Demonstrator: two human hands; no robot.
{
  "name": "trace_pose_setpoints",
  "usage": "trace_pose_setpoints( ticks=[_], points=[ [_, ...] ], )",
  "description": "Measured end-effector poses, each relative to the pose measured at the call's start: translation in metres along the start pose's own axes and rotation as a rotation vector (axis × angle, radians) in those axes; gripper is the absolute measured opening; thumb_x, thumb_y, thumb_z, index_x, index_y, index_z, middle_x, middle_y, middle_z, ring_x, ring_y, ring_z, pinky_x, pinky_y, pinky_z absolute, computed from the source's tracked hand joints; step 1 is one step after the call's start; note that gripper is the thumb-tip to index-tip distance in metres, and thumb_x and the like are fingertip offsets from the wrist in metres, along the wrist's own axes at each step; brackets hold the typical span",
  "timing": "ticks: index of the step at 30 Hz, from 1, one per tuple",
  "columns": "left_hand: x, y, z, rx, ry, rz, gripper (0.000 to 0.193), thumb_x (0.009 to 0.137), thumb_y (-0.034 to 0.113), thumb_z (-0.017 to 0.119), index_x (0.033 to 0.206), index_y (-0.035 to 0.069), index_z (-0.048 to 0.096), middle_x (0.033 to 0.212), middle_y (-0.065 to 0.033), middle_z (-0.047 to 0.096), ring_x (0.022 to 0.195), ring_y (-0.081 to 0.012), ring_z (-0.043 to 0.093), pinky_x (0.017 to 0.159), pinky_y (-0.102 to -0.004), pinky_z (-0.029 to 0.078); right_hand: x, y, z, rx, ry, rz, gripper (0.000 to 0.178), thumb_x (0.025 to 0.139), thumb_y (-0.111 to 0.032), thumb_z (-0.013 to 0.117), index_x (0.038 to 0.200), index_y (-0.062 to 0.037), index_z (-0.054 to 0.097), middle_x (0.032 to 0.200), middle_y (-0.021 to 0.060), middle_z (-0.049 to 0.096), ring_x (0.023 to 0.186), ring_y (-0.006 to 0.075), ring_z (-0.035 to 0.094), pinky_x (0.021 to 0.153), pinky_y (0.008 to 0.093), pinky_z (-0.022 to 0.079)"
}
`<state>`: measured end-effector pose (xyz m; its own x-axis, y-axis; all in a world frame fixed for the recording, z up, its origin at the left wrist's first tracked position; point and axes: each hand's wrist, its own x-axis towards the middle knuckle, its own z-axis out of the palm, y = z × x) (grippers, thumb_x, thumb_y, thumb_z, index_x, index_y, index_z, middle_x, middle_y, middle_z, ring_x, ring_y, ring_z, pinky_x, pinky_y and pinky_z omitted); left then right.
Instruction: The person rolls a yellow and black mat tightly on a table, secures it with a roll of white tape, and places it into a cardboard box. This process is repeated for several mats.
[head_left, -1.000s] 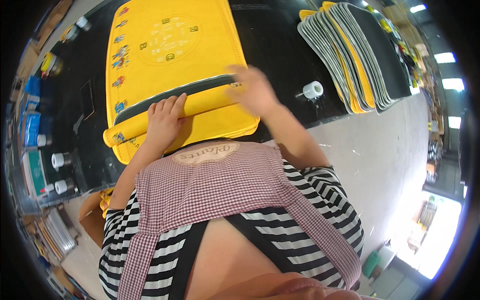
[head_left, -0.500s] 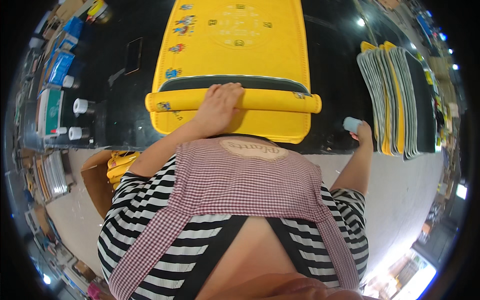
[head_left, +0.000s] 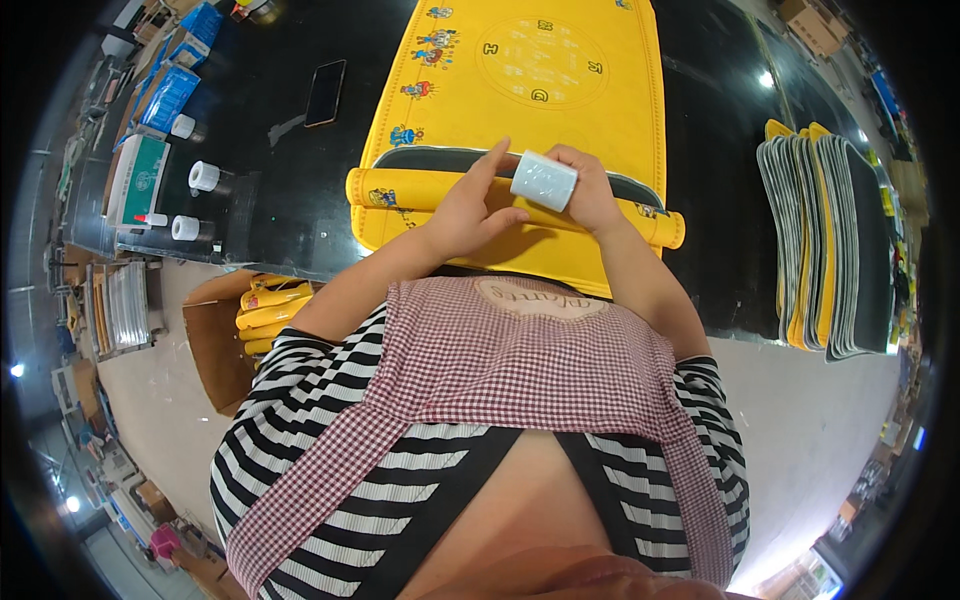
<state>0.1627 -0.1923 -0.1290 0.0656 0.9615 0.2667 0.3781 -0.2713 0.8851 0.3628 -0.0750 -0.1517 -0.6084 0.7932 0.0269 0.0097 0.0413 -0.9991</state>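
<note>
A yellow mat (head_left: 520, 90) with printed figures and a dark underside lies on the black table. Its near end is wound into a tube (head_left: 425, 188) that runs crosswise in front of me. In my right hand (head_left: 592, 190) is a pale bluish-white roll (head_left: 545, 181), perhaps of film or tape, held tilted just above the tube's middle. To its left, my left hand (head_left: 472, 208) has its thumb and fingers spread at the tube. Whether those fingers touch the mat cannot be made out.
Several mats (head_left: 805, 240) stand stacked at the table's right edge. At the left are a phone (head_left: 326, 93), white rolls (head_left: 204, 177), a green-and-white box (head_left: 138, 180) and blue packages (head_left: 168, 98). A cardboard box (head_left: 215, 340) with yellow rolled mats (head_left: 275, 312) sits below the table.
My right hand has brought the pale roll from the table's right edge to the tube's middle. My left hand has gone from lying on the tube to fingers spread. The view has shifted.
</note>
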Motion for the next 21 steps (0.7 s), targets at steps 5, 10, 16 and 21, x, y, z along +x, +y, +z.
trace_pose_setpoints(
  ticks=[5, 10, 16, 21],
  points=[
    [0.019, 0.022, -0.015, 0.100, -0.015, 0.103, 0.050, 0.087, 0.021, 0.083, 0.132, 0.008, 0.067, 0.134, -0.0161, 0.064, 0.126, -0.0371, 0.060, 0.110, -0.0438, 0.047, -0.002, 0.000, 0.002, -0.214, -0.021, -0.019, 0.010, 0.089, -0.011, 0.071, 0.092, -0.0008, 0.071, 0.087, 0.0103, 0.071, 0.078, 0.0177, 0.064, 0.072, 0.0336, 0.052],
    [0.040, 0.030, -0.020, 0.194, -0.164, 0.100, 0.019, 0.091, 0.017, 0.079, 0.107, 0.006, 0.077, 0.121, -0.0117, 0.071, 0.109, -0.0294, 0.067, 0.096, -0.0381, 0.053, -0.004, -0.005, 0.000, -0.318, -0.089, 0.046, 0.028, 0.088, -0.020, 0.078, 0.108, -0.0017, 0.070, 0.107, 0.0192, 0.071, 0.095, 0.0280, 0.068, 0.084, 0.0398, 0.054],
    [0.097, 0.005, -0.025, 0.231, -0.395, -0.464, 0.019, 0.089, 0.020, 0.080, 0.102, 0.007, 0.078, 0.099, -0.0129, 0.075, 0.094, -0.0288, 0.069, 0.086, -0.0386, 0.053, -0.045, -0.020, 0.034, -0.740, 0.136, -0.529, 0.110, 0.078, -0.048, 0.085, 0.160, 0.0006, 0.030, 0.151, 0.0250, 0.048, 0.139, 0.0449, 0.046, 0.116, 0.0524, 0.036],
    [0.102, -0.029, -0.021, 0.598, -0.577, -0.368, 0.031, 0.085, 0.033, 0.083, 0.103, 0.008, 0.078, 0.103, -0.0143, 0.076, 0.096, -0.0325, 0.070, 0.086, -0.0405, 0.054, -0.060, -0.024, 0.040, -0.926, -0.111, -0.268, 0.101, 0.084, -0.035, 0.076, 0.160, 0.0083, 0.026, 0.133, 0.0233, 0.059, 0.132, 0.0402, 0.050, 0.114, 0.0508, 0.035]
  ],
)
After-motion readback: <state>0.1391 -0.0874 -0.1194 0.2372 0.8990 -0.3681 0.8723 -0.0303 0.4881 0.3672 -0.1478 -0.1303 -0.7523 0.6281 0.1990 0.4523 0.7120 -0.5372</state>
